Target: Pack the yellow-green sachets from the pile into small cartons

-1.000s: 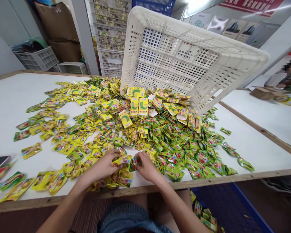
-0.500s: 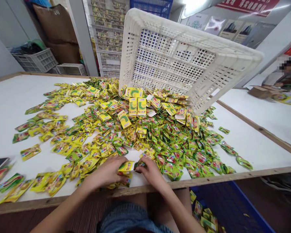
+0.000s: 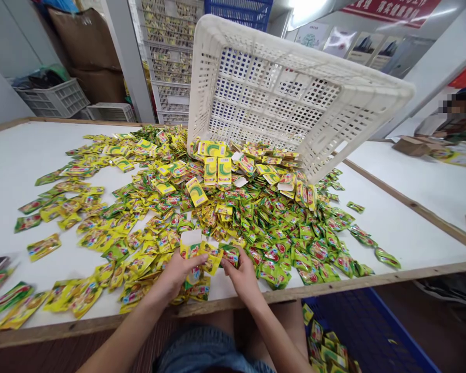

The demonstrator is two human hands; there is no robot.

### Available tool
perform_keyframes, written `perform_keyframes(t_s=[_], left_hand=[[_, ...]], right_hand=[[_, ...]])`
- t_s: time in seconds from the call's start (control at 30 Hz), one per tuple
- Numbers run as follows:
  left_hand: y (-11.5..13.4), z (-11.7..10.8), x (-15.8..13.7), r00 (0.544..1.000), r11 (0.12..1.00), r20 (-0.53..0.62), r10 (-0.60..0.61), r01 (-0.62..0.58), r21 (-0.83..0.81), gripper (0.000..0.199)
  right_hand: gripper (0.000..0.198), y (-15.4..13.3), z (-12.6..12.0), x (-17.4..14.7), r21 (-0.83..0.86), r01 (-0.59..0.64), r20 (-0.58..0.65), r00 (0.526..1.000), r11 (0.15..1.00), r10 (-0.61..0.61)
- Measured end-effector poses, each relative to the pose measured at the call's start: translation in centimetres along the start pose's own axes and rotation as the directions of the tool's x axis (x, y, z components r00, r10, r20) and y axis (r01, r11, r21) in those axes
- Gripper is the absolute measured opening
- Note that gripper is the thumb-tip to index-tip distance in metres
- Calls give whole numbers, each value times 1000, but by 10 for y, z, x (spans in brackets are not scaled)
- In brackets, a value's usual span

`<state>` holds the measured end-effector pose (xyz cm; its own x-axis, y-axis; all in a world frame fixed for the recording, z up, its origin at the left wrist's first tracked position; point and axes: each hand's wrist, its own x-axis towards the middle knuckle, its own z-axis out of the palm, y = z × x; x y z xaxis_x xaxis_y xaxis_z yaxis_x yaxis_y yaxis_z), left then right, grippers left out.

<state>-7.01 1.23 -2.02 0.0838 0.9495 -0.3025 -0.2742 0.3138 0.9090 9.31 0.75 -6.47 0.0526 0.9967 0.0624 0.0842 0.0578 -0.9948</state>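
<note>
Presently, a large white plastic lattice basket [image 3: 264, 39] stands tilted on the white counter [image 3: 11, 191], with its mouth toward the person. In front of this basket, on the near side, are both hands. The left hand [image 3: 174, 272] has its fingers closed on a small yellow and green cardboard box [image 3: 191, 242], whose white flap is open, and the thumb lies over a shiny yellow foil packet [image 3: 212, 258]. The right hand [image 3: 244, 273] has its fingers pinched on a shiny green and red foil packet [image 3: 230, 254], just beside the yellow one; whether they also touch the yellow packet, I cannot tell. Between the hands and the basket spreads a heap of similar packets [image 3: 279, 228]. More yellow and green boxes [image 3: 224, 171] lie at the basket's mouth. Behind the basket, to its left, rises a stack of white plastic crates [image 3: 174, 96].
</note>
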Motion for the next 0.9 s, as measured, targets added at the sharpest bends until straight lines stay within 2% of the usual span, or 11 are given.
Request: perform_keyframes(t_s=[0.1,0.27,0.4,0.53,0.7,0.8,0.9], left_hand=[[-7,9,0,999,998,-48,9,-12,-60,43],[-17,22,2,975,987,-220,35,-68,-144,48],[-19,31,-1,963,978,-262,63,-112,-174,51],[-17,32,-1,973,991,-215,80,-101,-86,47],[-18,22,6,981,977,-135,141,-116,181,40],[-18,16,9,969,910,-19,247,-225,349,39],[-11,14,8,935,795,111,337,-346,499,33]], right_hand=[[19,-6,5,-2,99,-65,44,997,993,61],[25,-9,8,-6,169,-47,44,998,985,40],[24,-5,12,-6,199,-82,15,997,977,80],[19,-5,7,-3,189,-104,35,994,976,99],[3,-14,-13,0,52,-96,200,976,994,84],[12,-16,-26,4,-62,-66,320,944,996,83],[22,-15,-36,8,-121,-60,410,906,991,105]])
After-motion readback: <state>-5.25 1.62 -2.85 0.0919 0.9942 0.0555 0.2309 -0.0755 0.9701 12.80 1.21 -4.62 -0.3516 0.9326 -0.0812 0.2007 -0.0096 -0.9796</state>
